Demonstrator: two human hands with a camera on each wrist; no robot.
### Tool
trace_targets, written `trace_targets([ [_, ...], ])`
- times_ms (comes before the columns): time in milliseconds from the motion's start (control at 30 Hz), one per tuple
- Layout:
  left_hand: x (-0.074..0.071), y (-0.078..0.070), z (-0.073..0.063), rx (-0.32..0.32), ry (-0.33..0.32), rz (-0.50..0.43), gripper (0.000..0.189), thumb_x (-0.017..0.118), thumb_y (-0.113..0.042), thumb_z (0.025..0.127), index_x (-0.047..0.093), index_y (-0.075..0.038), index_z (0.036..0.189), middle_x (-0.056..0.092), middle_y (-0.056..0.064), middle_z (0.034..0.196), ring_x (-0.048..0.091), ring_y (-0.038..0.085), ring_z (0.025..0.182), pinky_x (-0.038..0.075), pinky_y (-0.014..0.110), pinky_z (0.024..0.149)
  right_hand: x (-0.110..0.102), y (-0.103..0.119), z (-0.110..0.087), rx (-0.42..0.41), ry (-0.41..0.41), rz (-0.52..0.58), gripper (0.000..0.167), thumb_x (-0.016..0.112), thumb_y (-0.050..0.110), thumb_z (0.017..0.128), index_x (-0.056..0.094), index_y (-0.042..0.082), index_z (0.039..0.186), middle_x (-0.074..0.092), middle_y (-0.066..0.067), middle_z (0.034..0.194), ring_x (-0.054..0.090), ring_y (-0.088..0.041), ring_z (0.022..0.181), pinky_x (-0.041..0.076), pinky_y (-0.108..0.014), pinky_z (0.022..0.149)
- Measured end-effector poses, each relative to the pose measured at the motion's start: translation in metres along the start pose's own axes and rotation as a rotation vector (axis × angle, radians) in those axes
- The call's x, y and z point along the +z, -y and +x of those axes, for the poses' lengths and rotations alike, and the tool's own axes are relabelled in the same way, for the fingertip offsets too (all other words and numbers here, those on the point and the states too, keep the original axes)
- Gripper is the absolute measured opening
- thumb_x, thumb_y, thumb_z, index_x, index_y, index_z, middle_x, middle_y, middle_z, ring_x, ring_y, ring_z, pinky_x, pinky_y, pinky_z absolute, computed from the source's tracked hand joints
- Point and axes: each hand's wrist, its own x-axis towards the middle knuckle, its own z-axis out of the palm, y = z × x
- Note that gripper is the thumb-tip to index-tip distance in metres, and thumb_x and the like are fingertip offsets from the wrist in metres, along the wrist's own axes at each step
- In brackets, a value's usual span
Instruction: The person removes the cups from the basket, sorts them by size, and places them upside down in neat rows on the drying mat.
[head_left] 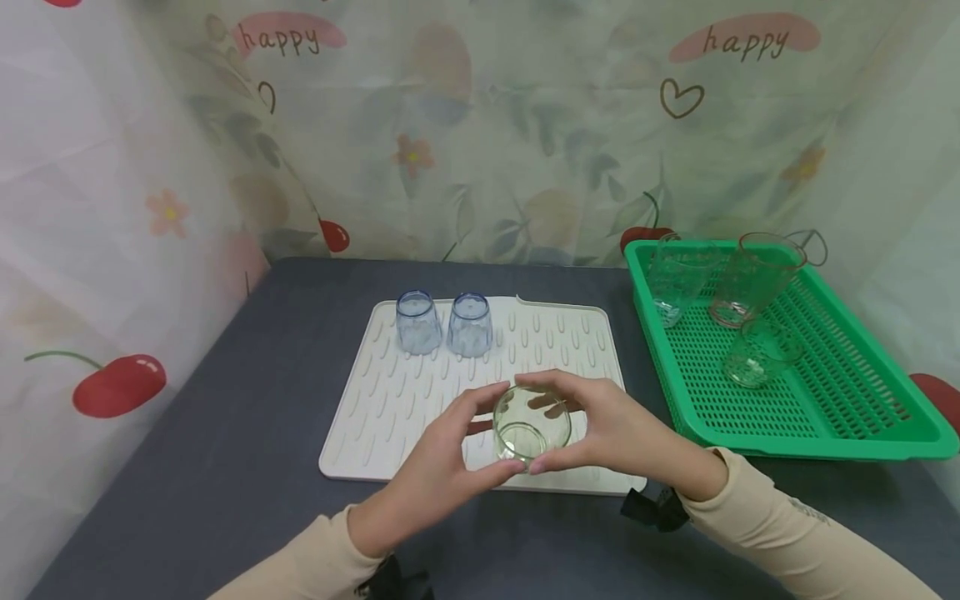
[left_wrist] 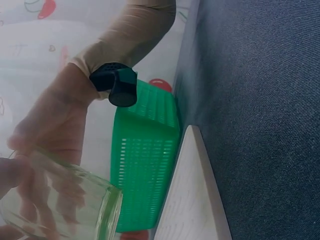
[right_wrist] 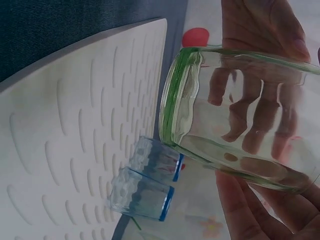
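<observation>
Above the white mat (head_left: pixel 375 433): a pale green glass (head_left: pixel 531 421) is in the air, over the front part of the mat, and the left wrist view gives us a gap between the two.
Left hand (head_left: pixel 442 467): in on the left flank, fingers and thumb curved round the wall, holding on.
Right hand (head_left: pixel 615 425): the mirror image on the other flank, same hold, its thumb tip all but meeting the other thumb on the near side.
Glass axis: this is the one to watch! Mouth to base, it runs roughly square to the mat, thick greenish base facing the ribs, mouth up; any slight tilt, I can't call.
Nearer hand: dead heat, the glass sits right between the palms.
Back left: two blue glasses (head_left: pixel 417 325) standing side by side on the mat, beyond the held one and to its left.
Green basket (head_left: pixel 825 447): away on the right hand's side, carrying a tall glass (head_left: pixel 675 287) and a pink-rimmed mug (head_left: pixel 757 283) at the back, a shorter glass (head_left: pixel 761 358) in front.
Dark table (head_left: pixel 225 467): under mat and basket alike.
</observation>
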Motion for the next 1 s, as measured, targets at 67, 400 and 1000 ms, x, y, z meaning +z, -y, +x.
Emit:
trace_targets([
  [67, 0.001, 0.001, 0.0, 0.007, 0.0, 0.001, 0.075, 0.081, -0.012, 0.079, 0.041, -0.008, 0.141, 0.049, 0.009, 0.142, 0.052, 0.023, 0.127, 0.051, 0.033, 0.097, 0.0, 0.0, 0.0, 0.007, 0.004, -0.005, 0.083, 0.085, 0.043, 0.069, 0.049, 0.021, 0.14, 0.059, 0.001, 0.134, 0.064, -0.017, 0.11, 0.053, -0.04, 0.092],
  [400, -0.001, 0.004, 0.003, 0.061, 0.006, 0.04, 0.075, 0.083, -0.013, 0.077, 0.044, -0.009, 0.14, 0.054, 0.007, 0.135, 0.057, 0.023, 0.121, 0.053, 0.032, 0.092, 0.0, 0.001, -0.002, -0.016, -0.005, -0.011, 0.083, 0.085, 0.047, 0.069, 0.05, 0.022, 0.139, 0.059, 0.008, 0.131, 0.064, -0.014, 0.108, 0.053, -0.035, 0.092],
  [1000, -0.015, -0.003, 0.008, 0.195, -0.015, 0.04, 0.078, 0.085, -0.009, 0.072, 0.045, -0.008, 0.14, 0.056, 0.007, 0.13, 0.058, 0.021, 0.118, 0.055, 0.031, 0.089, -0.005, 0.0, -0.013, -0.223, -0.128, -0.004, 0.08, 0.087, 0.024, 0.072, 0.048, 0.01, 0.142, 0.062, -0.003, 0.129, 0.063, -0.016, 0.11, 0.054, -0.031, 0.092],
])
